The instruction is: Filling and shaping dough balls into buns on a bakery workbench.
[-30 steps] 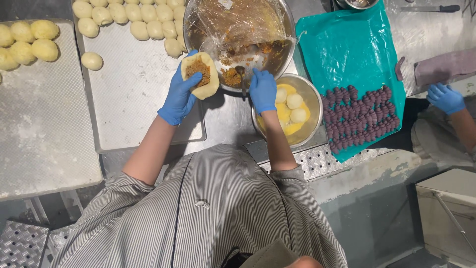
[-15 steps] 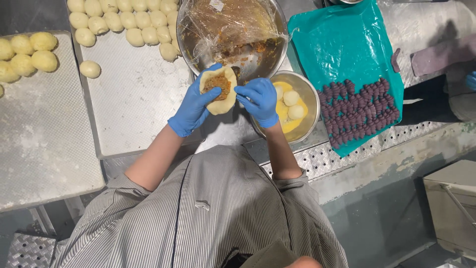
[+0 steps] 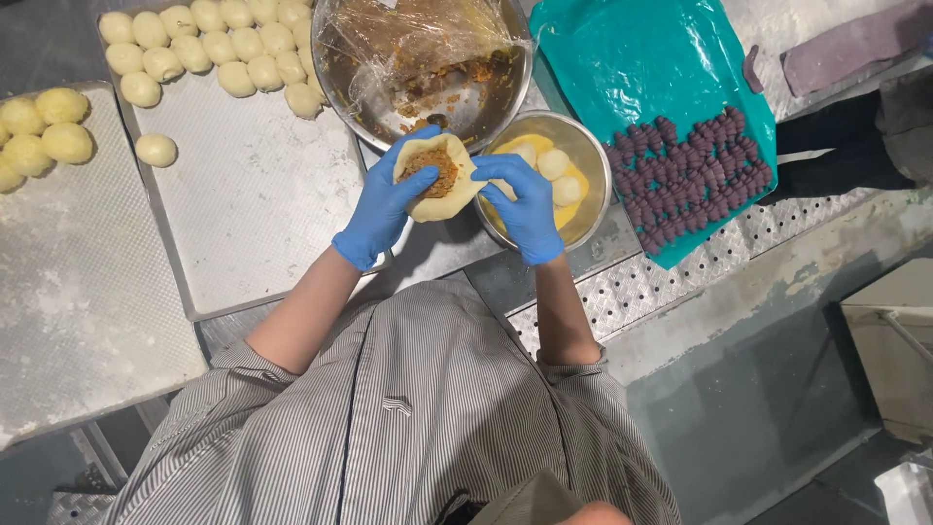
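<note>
A flat round of pale dough point(image 3: 437, 199) with brown filling point(image 3: 434, 173) in its middle rests in my left hand point(image 3: 384, 206), which cups it from below. My right hand point(image 3: 526, 199) pinches the dough's right edge. Both hands wear blue gloves. They are held just in front of a large steel bowl of brown filling point(image 3: 428, 58) partly covered with plastic film, and beside a smaller steel bowl point(image 3: 573, 146) holding yellow balls in liquid.
A metal tray point(image 3: 243, 204) to the left carries several pale dough balls point(image 3: 209, 49) along its far edge. A second tray point(image 3: 68, 282) has yellowish balls point(image 3: 44, 131). A teal sheet point(image 3: 651, 68) on the right holds several purple balls point(image 3: 685, 180).
My right hand left the filling bowl and came onto the dough's edge. Both hands with the filled dough moved slightly toward me. The other person's gloved hand at right is gone from view.
</note>
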